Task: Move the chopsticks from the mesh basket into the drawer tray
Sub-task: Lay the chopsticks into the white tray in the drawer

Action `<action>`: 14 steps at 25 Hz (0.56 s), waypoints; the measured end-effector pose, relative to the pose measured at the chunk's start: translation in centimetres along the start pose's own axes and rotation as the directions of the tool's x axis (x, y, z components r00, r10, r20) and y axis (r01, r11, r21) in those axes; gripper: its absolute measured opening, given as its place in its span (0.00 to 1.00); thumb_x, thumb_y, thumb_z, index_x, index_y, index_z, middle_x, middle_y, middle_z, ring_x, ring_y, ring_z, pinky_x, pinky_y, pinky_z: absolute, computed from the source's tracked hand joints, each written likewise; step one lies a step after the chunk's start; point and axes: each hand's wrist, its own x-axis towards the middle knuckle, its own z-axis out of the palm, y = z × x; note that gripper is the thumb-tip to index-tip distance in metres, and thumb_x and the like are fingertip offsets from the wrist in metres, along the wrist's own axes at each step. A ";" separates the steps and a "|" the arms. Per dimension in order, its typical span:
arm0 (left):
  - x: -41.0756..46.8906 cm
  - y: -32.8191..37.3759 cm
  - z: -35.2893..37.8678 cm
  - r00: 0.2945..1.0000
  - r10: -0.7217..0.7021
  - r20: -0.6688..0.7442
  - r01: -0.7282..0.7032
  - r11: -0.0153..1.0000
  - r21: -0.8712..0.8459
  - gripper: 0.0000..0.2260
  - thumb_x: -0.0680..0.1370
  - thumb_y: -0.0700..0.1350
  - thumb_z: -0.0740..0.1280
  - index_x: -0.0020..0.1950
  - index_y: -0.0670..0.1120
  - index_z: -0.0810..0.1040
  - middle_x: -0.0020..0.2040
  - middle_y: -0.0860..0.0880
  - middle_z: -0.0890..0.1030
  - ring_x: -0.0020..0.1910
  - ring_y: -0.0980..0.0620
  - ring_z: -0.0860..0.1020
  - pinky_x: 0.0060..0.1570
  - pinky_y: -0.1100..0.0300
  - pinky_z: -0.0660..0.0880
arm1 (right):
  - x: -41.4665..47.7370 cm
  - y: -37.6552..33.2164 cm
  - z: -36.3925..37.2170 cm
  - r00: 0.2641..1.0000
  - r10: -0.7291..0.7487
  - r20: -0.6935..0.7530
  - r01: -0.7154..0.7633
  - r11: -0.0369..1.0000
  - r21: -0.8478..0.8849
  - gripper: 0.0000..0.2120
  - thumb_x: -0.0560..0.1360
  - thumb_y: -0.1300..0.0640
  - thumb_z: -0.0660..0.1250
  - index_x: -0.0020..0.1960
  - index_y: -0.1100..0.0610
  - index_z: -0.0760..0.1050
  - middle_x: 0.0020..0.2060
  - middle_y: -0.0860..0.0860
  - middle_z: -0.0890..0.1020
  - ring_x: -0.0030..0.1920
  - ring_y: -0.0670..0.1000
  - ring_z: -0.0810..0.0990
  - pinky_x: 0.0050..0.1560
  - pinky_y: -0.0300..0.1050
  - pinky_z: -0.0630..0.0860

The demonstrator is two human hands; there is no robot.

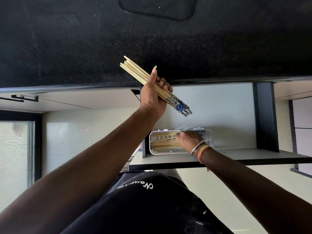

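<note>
Chopsticks (135, 71) in a bundle sit in the left hand (154, 97), whose fingers curl tight around the middle of the bundle, thumb stretched along it; the pale tips angle up and away over the black countertop (152, 44), while the blue-and-white patterned ends (181, 107) hang over the open drawer (228, 115) just below the countertop's edge. Nearer the person than that bundle, a white tray (210, 137) lies in the drawer with more chopsticks (164, 143) lying lengthwise inside it, loosely fanned toward its left end. The right hand (189, 139) is down in the tray on top of them, fingers bent and bunched at the sticks; whether it pinches any of them cannot be told, since the knuckles hide the fingertips. A metal bangle (196, 147) and an orange thread band (203, 152) circle the right wrist at the tray's near rim.
</note>
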 end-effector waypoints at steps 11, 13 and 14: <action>0.0 1.1 0.5 0.999 -0.006 0.032 0.006 1.000 -0.001 0.16 0.83 0.50 0.67 0.37 0.48 0.71 0.29 0.51 0.70 0.28 0.55 0.69 0.36 0.59 0.73 | -2.1 3.0 -6.2 0.964 0.131 0.232 -0.262 0.631 0.730 0.09 0.72 0.61 0.68 0.52 0.58 0.82 0.41 0.56 0.87 0.38 0.51 0.87 0.43 0.43 0.83; 0.2 2.5 2.0 0.999 0.022 0.037 -0.025 0.997 0.074 0.17 0.82 0.50 0.69 0.36 0.48 0.70 0.29 0.51 0.68 0.27 0.54 0.67 0.34 0.58 0.72 | -3.5 6.4 -11.7 0.948 0.197 0.249 -0.312 0.437 0.844 0.10 0.72 0.66 0.68 0.52 0.59 0.81 0.40 0.59 0.86 0.38 0.54 0.87 0.44 0.48 0.85; 0.4 3.3 3.1 0.997 0.053 0.055 -0.060 0.990 0.131 0.18 0.81 0.50 0.70 0.36 0.49 0.69 0.29 0.51 0.67 0.26 0.54 0.65 0.32 0.58 0.70 | -4.0 7.9 -14.7 0.953 0.252 0.171 -0.260 0.382 0.887 0.10 0.72 0.67 0.69 0.53 0.59 0.80 0.41 0.60 0.86 0.40 0.57 0.87 0.47 0.51 0.85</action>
